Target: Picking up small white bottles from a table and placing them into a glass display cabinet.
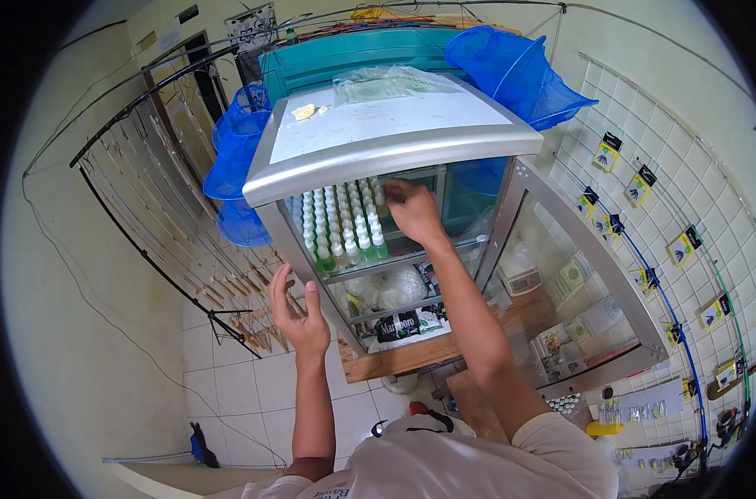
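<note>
Before me stands an aluminium-framed glass display cabinet [390, 153]. On its top shelf are rows of small bottles [360, 231] with white caps, several holding green liquid. My right hand [413, 211] reaches inside, just right of the rearmost bottles, with its fingers curled. Whether a bottle is in those fingers is hidden. My left hand [303, 318] is raised outside by the cabinet's left front post [309, 268], fingers apart and holding nothing. The framed glass door [587, 262] hangs open on the right.
Lower shelves hold a white bundle [398, 285] and black packs [398, 327]. Blue mesh nets [509, 75] hang at both sides of the cabinet. A wire grid [659, 187] carries packaged tackle and fishing rods at right. More rods hang from a black rack [147, 249] at left.
</note>
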`<state>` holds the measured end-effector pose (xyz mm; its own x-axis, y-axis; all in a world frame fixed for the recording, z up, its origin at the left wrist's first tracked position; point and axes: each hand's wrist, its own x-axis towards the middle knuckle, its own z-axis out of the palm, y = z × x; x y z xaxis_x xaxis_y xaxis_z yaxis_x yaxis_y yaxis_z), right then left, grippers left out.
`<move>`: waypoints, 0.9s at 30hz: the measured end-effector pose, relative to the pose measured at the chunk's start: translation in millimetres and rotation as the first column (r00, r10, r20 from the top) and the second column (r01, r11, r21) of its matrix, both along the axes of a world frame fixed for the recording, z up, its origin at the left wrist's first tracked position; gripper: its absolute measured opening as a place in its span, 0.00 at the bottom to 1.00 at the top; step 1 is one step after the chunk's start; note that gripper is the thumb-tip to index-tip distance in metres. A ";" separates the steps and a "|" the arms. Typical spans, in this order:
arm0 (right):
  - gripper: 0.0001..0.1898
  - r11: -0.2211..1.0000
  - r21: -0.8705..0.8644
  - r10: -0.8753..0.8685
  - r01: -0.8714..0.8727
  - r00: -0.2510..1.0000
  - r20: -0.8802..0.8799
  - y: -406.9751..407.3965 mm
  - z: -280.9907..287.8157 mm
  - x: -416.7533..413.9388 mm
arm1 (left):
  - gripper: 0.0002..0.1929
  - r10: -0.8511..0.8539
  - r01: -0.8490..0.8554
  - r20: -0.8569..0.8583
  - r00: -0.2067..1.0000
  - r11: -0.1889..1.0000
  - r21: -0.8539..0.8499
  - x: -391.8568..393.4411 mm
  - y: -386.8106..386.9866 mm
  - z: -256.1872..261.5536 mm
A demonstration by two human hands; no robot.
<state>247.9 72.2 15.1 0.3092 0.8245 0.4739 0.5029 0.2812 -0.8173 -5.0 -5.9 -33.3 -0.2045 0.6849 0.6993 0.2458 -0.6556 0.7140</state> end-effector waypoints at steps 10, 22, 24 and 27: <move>0.19 1.000 -0.015 -0.016 0.016 1.000 -0.005 0.8 -2.1 1.7 | 0.20 0.007 -0.006 -0.014 1.000 1.000 0.024 -2.1 2.3 -1.6; 0.17 0.998 0.033 -0.046 0.049 0.993 -0.109 -37.9 1.2 3.5 | 0.21 -0.040 0.040 0.003 0.999 0.999 0.000 -6.0 -8.4 -1.0; 0.17 0.997 0.063 -0.029 0.039 0.987 -0.159 -58.4 1.3 -0.4 | 0.22 -0.060 0.060 -0.023 0.998 0.998 -0.009 -8.9 -15.5 -1.3; 0.16 0.990 0.137 -0.004 0.040 0.968 -0.251 -101.4 1.1 -11.8 | 0.22 -0.094 0.093 -0.052 0.994 0.995 -0.029 -13.2 -30.5 -2.5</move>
<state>236.2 -29.2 16.2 0.4495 0.7474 0.4891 0.2952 0.3925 -0.8711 -18.2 -36.3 -35.8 -0.1014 0.7179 0.6888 0.2229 -0.6583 0.7190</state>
